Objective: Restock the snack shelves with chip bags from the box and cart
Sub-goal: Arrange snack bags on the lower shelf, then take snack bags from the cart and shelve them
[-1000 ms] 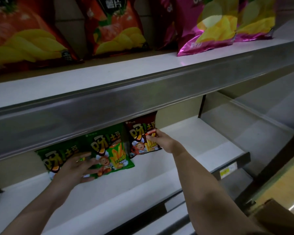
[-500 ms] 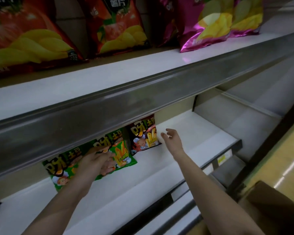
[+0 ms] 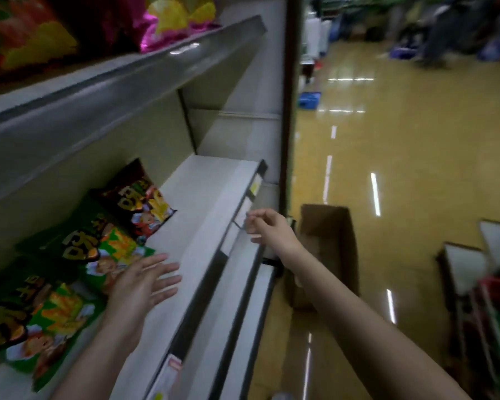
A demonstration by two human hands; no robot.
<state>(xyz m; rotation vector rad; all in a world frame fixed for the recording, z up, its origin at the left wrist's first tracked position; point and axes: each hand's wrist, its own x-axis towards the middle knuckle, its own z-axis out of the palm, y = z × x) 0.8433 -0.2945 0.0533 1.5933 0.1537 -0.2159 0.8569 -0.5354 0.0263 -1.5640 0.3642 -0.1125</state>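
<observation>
Two green chip bags (image 3: 98,243) lean against the back of the lower white shelf (image 3: 202,215), and a dark red bag (image 3: 139,200) stands to their right. My left hand (image 3: 145,284) hovers just in front of the green bags with straight, spread fingers and holds nothing. My right hand (image 3: 267,229) is off the shelf, past its front edge, with fingers loosely curled and empty. Beyond that hand an open brown cardboard box (image 3: 326,243) sits on the floor.
The upper shelf (image 3: 127,82) carries red and pink chip bags (image 3: 171,24). A dark upright post (image 3: 286,111) ends the shelving. At the right edge a cart (image 3: 491,307) holds boxes and bags. The glossy yellow aisle floor (image 3: 416,154) stretches away, with blurred figures far off.
Both hands let go of the bags and drew back from the shelf. My right hand swung right toward the box, and the view turned right to show the aisle.
</observation>
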